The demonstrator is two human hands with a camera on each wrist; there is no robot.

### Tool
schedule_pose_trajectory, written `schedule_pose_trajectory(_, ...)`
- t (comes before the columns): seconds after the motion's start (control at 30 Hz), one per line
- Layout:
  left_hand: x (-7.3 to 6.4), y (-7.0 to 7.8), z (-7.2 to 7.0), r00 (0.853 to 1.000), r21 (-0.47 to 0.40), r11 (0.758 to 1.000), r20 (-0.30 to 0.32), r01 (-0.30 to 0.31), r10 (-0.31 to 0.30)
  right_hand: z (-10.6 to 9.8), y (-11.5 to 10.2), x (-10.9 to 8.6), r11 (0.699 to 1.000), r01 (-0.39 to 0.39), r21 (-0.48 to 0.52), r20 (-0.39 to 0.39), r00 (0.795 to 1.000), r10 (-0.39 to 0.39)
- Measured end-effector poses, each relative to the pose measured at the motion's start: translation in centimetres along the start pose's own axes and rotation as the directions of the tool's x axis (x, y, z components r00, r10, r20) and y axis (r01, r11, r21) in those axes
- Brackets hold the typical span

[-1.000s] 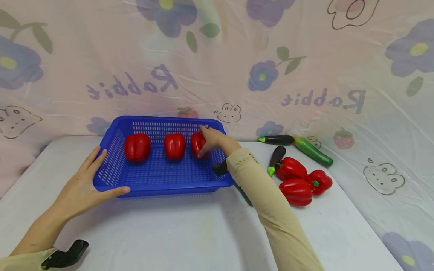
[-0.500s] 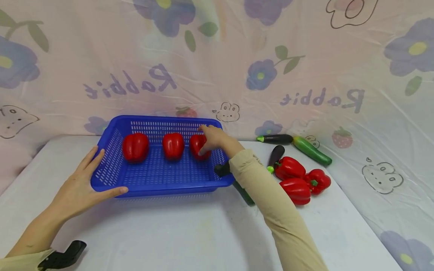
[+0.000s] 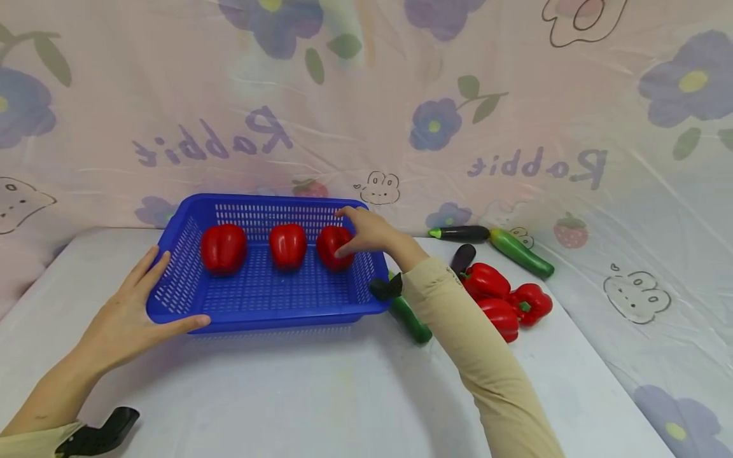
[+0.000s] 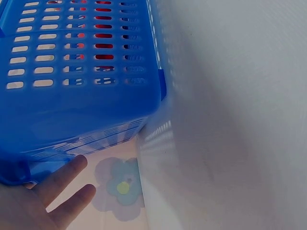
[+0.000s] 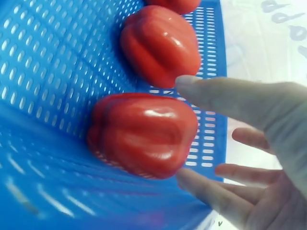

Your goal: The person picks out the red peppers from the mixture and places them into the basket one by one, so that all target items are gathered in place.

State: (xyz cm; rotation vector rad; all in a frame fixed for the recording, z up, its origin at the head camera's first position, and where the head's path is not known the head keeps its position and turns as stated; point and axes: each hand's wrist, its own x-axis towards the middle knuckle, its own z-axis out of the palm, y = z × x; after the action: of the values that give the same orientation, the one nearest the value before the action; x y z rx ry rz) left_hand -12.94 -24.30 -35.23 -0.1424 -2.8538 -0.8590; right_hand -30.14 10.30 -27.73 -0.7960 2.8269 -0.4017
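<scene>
nearer eggplant (image 3: 463,256) partly behind sleeve (image 3: 481,356), left hand (image 4: 31,207) cropped in wrist view

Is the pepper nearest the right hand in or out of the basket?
In: the head view shows the pepper within the rim of the basket.

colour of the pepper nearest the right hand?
That pepper is red; the right wrist view shows it best.
</scene>
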Motion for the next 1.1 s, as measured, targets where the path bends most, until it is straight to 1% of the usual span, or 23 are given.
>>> schedule_pose_trajectory(0.13,0.1,0.1,0.0,1.0,0.003,1.0,0.002,0.001,-0.001,-0.2,0.5,-0.4,0.998,0.04,0.05,-0.025,0.999,-0.039)
schedule_pose_trajectory(0.23,0.1,0.1,0.1,1.0,0.006,1.0,0.008,0.005,-0.005,-0.5,0.8,-1.1,0.991,0.056,0.12,-0.045,0.998,-0.051)
schedule_pose_trajectory(0.37,0.0,0.0,0.2,1.0,0.005,1.0,0.011,0.007,-0.008,-0.6,1.3,-2.0,0.974,0.082,0.209,-0.073,0.995,-0.068)
schedule_pose_trajectory(0.57,-0.1,-0.1,0.3,1.0,0.013,1.0,0.008,0.007,-0.007,-0.4,2.1,-3.4,0.945,0.125,0.304,-0.135,0.987,-0.088)
schedule_pose_trajectory(0.73,0.0,-0.1,0.3,1.0,0.021,1.0,0.013,0.012,-0.012,0.1,2.7,-4.3,0.939,0.159,0.305,-0.2,0.975,-0.1)
schedule_pose_trajectory(0.93,0.1,-0.1,0.3,0.999,0.028,0.999,0.025,0.025,-0.026,0.8,3.2,-5.2,0.937,0.183,0.299,-0.251,0.962,-0.108)
schedule_pose_trajectory(1.1,0.1,-0.2,0.4,1.0,0.023,1.0,0.019,0.018,-0.018,1.3,3.6,-6.2,0.946,0.188,0.263,-0.286,0.952,-0.11)
